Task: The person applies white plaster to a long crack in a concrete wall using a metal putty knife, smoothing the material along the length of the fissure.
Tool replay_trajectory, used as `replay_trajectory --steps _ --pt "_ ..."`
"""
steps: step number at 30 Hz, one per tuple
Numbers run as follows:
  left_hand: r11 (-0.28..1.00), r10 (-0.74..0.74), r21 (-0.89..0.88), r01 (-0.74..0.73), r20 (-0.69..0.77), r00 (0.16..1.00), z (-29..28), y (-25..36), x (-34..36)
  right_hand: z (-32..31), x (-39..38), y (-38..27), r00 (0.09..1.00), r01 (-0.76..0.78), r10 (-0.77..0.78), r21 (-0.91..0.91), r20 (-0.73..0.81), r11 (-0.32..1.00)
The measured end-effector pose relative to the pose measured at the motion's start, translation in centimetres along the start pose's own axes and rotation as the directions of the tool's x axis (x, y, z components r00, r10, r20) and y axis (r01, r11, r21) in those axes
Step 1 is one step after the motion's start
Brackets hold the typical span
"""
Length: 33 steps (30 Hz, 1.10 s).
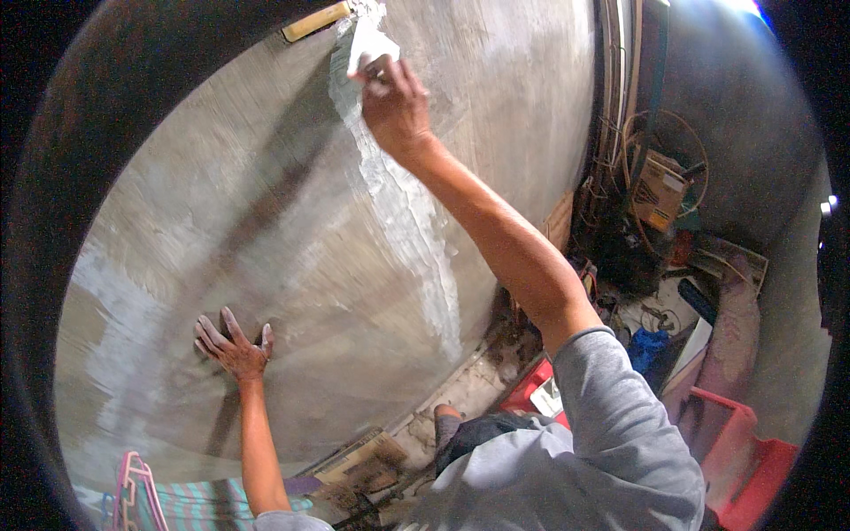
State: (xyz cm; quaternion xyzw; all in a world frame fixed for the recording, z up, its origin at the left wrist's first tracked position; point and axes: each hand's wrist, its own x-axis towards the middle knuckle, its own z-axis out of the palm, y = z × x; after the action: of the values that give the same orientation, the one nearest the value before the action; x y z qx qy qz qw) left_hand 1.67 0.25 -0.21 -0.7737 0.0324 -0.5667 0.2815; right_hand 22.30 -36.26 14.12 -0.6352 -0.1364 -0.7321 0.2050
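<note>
Grey wall (505, 80), one long white streak (403, 203), left hand (235, 354) spread open, right hand (396, 104) gripping one white blade (372, 42)

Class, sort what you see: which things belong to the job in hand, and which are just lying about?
Belonging to the job:
right hand, gripping a flat white tool
left hand, spread against the wall
white coating on it

Apparently just lying about:
cardboard box
blue bundle
red plastic piece
striped cloth
</note>
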Motion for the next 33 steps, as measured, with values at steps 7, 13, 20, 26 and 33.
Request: replay_trajectory --steps 7,13,20,26,33 --pt "1.0 -0.024 0.017 0.023 0.012 1.0 0.1 -0.5 -0.9 -3.3 -1.8 -1.5 0.981 -0.072 0.038 0.176 0.189 0.982" --pt "0.999 0.0 0.032 0.0 -0.005 1.0 0.0 0.1 -0.1 -2.3 2.4 1.6 0.981 -0.187 0.176 0.17 0.078 0.967" --pt "0.999 -0.005 0.047 0.005 0.0 1.0 0.0 -0.4 -0.7 -4.5 0.9 -0.7 0.972 -0.129 0.081 0.212 0.221 0.969" --pt "1.0 0.008 0.02 -0.008 -0.014 1.0 0.1 0.0 -0.3 -3.1 2.9 1.2 0.993 -0.104 0.089 0.193 0.083 0.976" --pt "1.0 -0.004 0.031 0.004 0.016 1.0 0.0 -0.2 -0.5 -4.8 -0.2 0.6 0.988 -0.005 -0.023 0.184 0.15 0.983"
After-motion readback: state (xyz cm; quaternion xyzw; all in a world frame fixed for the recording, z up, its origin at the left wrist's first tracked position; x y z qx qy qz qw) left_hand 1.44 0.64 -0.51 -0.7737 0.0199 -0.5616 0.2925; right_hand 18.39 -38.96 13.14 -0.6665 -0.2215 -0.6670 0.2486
